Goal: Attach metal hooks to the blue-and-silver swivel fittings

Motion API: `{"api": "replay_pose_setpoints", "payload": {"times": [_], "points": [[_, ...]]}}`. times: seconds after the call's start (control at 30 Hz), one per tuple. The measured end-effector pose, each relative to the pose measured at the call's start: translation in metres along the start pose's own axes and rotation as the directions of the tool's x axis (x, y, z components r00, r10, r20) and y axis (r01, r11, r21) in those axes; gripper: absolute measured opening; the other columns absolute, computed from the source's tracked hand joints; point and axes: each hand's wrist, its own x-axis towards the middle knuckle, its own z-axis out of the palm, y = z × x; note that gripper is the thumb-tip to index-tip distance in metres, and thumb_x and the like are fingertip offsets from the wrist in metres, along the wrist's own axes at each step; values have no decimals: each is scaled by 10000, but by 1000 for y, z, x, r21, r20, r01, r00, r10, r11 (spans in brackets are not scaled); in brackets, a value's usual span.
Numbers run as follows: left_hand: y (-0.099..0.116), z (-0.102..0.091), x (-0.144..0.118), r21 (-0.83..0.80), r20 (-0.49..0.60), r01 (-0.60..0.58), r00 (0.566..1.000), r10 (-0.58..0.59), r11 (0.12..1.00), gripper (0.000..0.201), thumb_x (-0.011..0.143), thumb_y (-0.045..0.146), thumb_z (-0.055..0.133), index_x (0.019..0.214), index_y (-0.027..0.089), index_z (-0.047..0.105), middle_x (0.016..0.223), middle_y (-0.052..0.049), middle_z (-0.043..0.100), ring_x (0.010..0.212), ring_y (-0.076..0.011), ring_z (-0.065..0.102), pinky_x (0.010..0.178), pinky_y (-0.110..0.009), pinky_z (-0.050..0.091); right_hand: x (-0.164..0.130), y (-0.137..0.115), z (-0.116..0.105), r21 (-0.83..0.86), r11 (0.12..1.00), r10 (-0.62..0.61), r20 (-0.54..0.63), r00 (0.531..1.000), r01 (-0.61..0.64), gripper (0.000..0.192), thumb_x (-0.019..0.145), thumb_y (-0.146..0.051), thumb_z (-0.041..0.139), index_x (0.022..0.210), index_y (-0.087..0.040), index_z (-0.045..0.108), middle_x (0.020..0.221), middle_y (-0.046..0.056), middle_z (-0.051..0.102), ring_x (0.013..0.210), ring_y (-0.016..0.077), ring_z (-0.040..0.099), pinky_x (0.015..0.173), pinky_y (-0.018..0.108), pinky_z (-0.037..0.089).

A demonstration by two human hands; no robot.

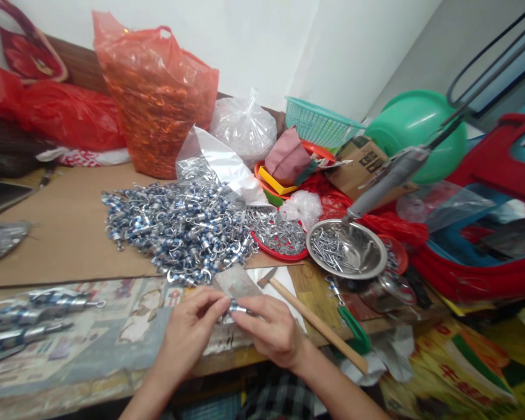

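Both hands meet over the front of the workbench. My left hand [195,319] pinches one end of a small silver metal fitting [233,309], mostly hidden by fingers. On its other side, the fingers of my right hand [275,330] close round the same piece. Just behind them lies a flat grey metal block [237,282]. A hammer [317,324] with a wooden handle rests to the right, its head near the block. Beyond is a large heap of silver-and-blue metal fittings [179,227] with hooks and ring ends. Several similar fittings [39,315] lie at front left.
A steel bowl [380,262] holds metal pins, beside a red plate [284,256] of small metal pieces. A grey-handled rod [389,181] slants above the bowl. An orange bag [161,99] stands behind the heap. Green-handled tool [354,329] overhangs the front edge. Red stool [476,274] stands right.
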Motion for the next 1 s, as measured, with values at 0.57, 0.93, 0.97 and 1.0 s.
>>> {"api": "replay_pose_setpoints", "payload": {"times": [0.57, 0.93, 0.97, 1.0], "points": [[-8, 8, -11, -444, 170, 375, 927, -334, 814, 675, 564, 374, 712, 1158, 170, 464, 848, -57, 669, 828, -215, 628, 738, -312, 512, 15, 11, -3, 326, 742, 544, 218, 811, -585, 125, 692, -280, 668, 782, -204, 712, 700, 13, 691, 640, 137, 641, 575, 211, 511], [-27, 10, 6, -540, 304, 399, 914, -270, 741, 406, 572, 309, 715, 838, 230, 418, 698, 21, 626, 622, -142, 607, 549, -225, 439, 45, 171, -18, -586, 504, 829, 122, 546, -635, 284, 850, -297, 497, 1097, -155, 500, 1098, 70, 528, 924, 181, 551, 771, 377, 473], [-29, 9, 7, -550, 310, 406, 911, -274, 729, 419, 554, 283, 729, 826, 229, 415, 703, 20, 628, 632, -141, 609, 569, -232, 444, 44, 175, -14, -605, 498, 832, 132, 539, -620, 290, 852, -298, 494, 1103, -153, 495, 1103, 72, 524, 926, 182, 549, 771, 377, 473], [-30, 8, 8, -557, 311, 415, 908, -282, 719, 433, 537, 260, 741, 820, 228, 414, 708, 21, 629, 647, -143, 612, 593, -240, 449, 43, 177, -12, -620, 497, 833, 142, 535, -607, 289, 851, -294, 495, 1103, -152, 498, 1102, 75, 525, 929, 184, 549, 774, 376, 471]]}}
